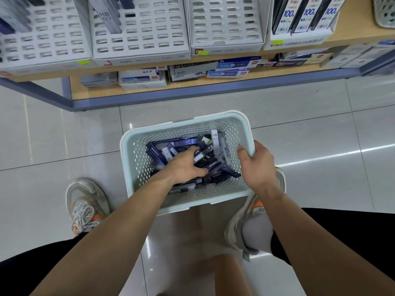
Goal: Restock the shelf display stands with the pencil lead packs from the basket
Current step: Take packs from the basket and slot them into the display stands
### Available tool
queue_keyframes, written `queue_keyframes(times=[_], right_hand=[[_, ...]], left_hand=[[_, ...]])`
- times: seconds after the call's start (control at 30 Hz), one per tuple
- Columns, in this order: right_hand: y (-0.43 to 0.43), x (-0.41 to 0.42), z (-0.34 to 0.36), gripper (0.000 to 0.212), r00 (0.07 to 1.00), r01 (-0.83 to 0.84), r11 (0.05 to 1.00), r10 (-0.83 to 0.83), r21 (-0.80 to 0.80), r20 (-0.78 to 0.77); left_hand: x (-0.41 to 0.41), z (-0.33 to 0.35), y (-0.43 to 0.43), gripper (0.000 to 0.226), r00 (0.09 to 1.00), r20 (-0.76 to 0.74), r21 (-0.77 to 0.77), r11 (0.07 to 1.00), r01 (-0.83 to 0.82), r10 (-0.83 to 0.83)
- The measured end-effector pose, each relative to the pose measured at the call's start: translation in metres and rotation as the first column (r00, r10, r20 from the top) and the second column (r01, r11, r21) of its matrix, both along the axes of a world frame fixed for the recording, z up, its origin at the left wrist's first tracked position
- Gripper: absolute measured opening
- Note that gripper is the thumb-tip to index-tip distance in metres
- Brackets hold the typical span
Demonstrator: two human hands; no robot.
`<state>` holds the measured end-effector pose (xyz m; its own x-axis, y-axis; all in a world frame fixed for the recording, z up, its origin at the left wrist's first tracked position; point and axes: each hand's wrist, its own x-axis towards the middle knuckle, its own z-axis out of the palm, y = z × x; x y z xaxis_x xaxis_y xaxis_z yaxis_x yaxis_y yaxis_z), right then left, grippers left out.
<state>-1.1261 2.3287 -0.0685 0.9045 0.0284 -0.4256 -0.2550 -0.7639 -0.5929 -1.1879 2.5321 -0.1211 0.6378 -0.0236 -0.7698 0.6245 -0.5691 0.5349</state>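
Packs [190, 142] lay jumbled in the basket [125, 146], right hand [258, 165] gripping its rim, left hand [183, 167] among them, grasp unclear; picking seemed under way, needing a firm pinch next.

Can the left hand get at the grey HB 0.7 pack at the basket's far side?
Probably yes. The left hand is in the basket, the grey HB 0.7 pack stands just beyond it, uncovered; the right hand grips the basket off to the side.
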Motion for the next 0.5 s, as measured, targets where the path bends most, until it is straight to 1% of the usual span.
queue_keyframes(times=[0.27, 0.43, 0.5], right_hand=[[0.002, 0.0, 0.002, 0.014, 1.0, -0.006, 1.0, 0.006, 0.025, 0.024], [0.002, 0.003, 0.008, 0.012, 0.998, -0.059, 0.998, 0.059, 0.02, -0.012], [0.001, 0.002, 0.013, 0.009, 0.998, -0.069, 0.997, 0.07, 0.043, -0.006]], left_hand=[[-0.004, 0.027, 0.008, 0.093, 0.983, 0.056, -0.095, 0.981, -0.171, 0.176], [-0.014, 0.045, 0.004, 0.073, 0.947, 0.064, -0.151, 0.941, -0.302, 0.314], [-0.018, 0.052, 0.0, 0.071, 0.929, 0.055, -0.179, 0.919, -0.351, 0.365]])
